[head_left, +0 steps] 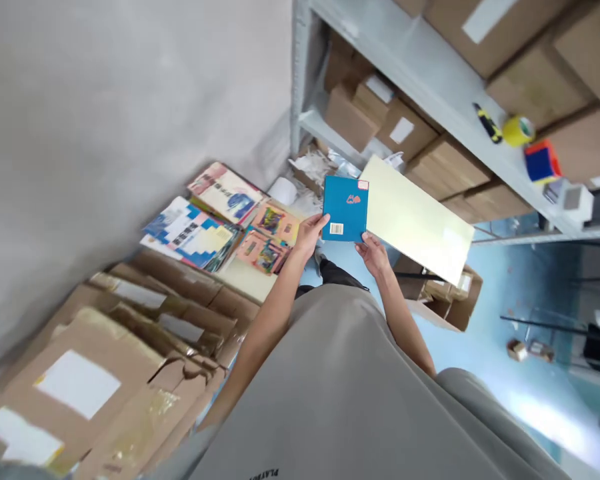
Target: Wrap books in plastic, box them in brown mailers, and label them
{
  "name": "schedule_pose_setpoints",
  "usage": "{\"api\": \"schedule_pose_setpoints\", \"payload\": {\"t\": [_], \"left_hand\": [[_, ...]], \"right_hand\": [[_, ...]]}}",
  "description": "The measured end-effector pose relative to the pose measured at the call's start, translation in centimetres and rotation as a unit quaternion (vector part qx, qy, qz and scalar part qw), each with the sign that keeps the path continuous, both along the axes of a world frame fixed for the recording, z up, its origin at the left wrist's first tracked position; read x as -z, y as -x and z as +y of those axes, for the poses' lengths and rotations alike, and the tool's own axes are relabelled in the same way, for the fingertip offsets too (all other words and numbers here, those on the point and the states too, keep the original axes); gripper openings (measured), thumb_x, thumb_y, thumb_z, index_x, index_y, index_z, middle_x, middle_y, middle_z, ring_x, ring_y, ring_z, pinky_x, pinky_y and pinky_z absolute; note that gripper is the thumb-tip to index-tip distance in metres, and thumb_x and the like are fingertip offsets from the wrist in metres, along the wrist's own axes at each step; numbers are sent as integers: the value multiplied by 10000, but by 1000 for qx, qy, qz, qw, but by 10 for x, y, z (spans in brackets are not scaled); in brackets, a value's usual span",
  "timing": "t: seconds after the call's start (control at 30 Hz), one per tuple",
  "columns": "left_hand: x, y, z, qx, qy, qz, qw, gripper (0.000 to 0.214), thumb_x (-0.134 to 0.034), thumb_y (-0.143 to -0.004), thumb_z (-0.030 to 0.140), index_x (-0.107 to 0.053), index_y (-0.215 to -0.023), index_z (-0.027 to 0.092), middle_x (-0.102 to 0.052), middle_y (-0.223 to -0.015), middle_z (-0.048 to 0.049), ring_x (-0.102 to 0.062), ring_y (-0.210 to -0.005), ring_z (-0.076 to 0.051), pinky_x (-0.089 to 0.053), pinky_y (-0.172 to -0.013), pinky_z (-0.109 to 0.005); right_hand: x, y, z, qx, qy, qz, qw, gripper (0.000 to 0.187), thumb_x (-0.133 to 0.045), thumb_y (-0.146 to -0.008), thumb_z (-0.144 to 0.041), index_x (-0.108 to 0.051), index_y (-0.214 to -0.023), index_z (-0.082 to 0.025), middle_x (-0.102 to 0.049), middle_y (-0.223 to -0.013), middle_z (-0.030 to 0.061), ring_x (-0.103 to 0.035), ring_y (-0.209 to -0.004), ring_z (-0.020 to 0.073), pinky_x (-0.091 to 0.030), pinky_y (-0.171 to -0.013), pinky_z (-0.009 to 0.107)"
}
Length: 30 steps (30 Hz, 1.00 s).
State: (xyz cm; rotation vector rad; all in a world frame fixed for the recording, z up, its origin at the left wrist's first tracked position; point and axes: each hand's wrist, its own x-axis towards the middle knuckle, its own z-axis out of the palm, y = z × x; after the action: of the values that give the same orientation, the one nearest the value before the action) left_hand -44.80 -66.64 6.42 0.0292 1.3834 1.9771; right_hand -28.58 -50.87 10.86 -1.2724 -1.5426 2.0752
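Both of my hands hold a blue book [345,208] in front of me. It has a white barcode near one corner and a small red mark on its cover. My left hand [309,236] grips its lower left edge with the fingers closed around it. My right hand [373,255] holds its lower right corner the same way. Just right of the book a pale cream board [416,217] sticks out at an angle, partly behind the book.
Colourful books [230,223] lie spread on cardboard boxes [130,347] to my left. A grey metal shelf rack [430,73] to the right holds brown cartons, a yellow tape roll [518,130] and a box cutter [488,123]. The floor [505,300] is light blue.
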Motion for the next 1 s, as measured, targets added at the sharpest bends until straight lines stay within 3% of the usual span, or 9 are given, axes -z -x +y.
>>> {"api": "schedule_pose_setpoints", "payload": {"t": [0.2,0.33,0.4,0.5,0.57,0.63,0.73,0.83,1.0], "left_hand": [[-18,-11,72,103,32,122,987,569,-907,-899,733,-880,-1106,203,-872,-1048,-53,-797,-1039,-275,-638,-944,-359],[-26,-5,123,138,124,243,952,352,-858,-1004,526,-893,-1135,201,-861,-1026,-76,-796,-1030,-310,-625,-973,-382],[-31,-4,161,175,166,339,910,235,-824,-1030,374,-892,-1193,218,-883,-1177,-119,-809,-1159,-355,-624,-1073,-421],[-41,-11,228,266,208,481,809,283,-740,-1048,204,-882,-1288,251,-854,-1389,-159,-781,-1340,-384,-579,-1225,-482],[-50,-21,272,328,217,529,752,299,-699,-1064,159,-881,-1280,256,-855,-1356,-169,-785,-1348,-381,-536,-1297,-520],[-60,-32,307,353,207,548,730,303,-674,-1086,146,-880,-1271,268,-858,-1319,-156,-767,-1409,-378,-440,-1405,-568],[-67,-43,336,255,207,527,784,360,-737,-1117,255,-829,-1464,284,-768,-1583,-156,-517,-1740,-409,-215,-1532,-616],[-60,-47,341,97,254,402,875,761,-932,-1024,493,-674,-1699,255,-577,-1835,-186,-240,-1884,-449,-201,-1544,-610],[-33,-61,340,137,161,117,970,862,-960,-876,798,-820,-1500,219,-820,-1553,-187,-687,-1591,-453,-560,-1347,-581]], "right_hand": [[5,-57,60,-33,-26,-33,999,779,-1068,-590,-842,-828,-1024,-241,-862,-1039,54,-853,-997,256,-730,-948,406],[11,-62,114,-72,-242,-126,959,777,-942,-870,-741,-790,-1424,-217,-818,-1487,224,-797,-1376,406,-691,-1156,613],[7,-58,149,-98,-410,-154,894,764,-834,-1034,-545,-640,-1690,-204,-579,-1825,264,-565,-1711,431,-527,-1373,683],[-2,-46,208,-201,-551,-153,795,775,-765,-1083,-298,-524,-1811,-185,-399,-1966,218,-287,-1884,401,-290,-1519,682],[-3,-40,248,-273,-557,-157,768,656,-744,-1082,-218,-629,-1727,-174,-588,-1842,228,-457,-1801,414,-340,-1496,645],[1,-38,286,-308,-517,-174,779,452,-705,-1101,-211,-763,-1549,-188,-802,-1576,221,-713,-1554,416,-510,-1364,585],[11,-46,332,-247,-420,-184,854,229,-748,-1103,-386,-838,-1265,-250,-910,-1180,141,-848,-1124,369,-656,-1034,465],[18,-58,362,-117,-271,-92,951,445,-844,-988,-705,-827,-1100,-275,-888,-993,75,-811,-921,310,-655,-843,405],[19,-57,375,-2,-40,56,998,662,-973,-741,-871,-834,-1013,-284,-867,-960,43,-790,-862,266,-665,-785,412]]}}
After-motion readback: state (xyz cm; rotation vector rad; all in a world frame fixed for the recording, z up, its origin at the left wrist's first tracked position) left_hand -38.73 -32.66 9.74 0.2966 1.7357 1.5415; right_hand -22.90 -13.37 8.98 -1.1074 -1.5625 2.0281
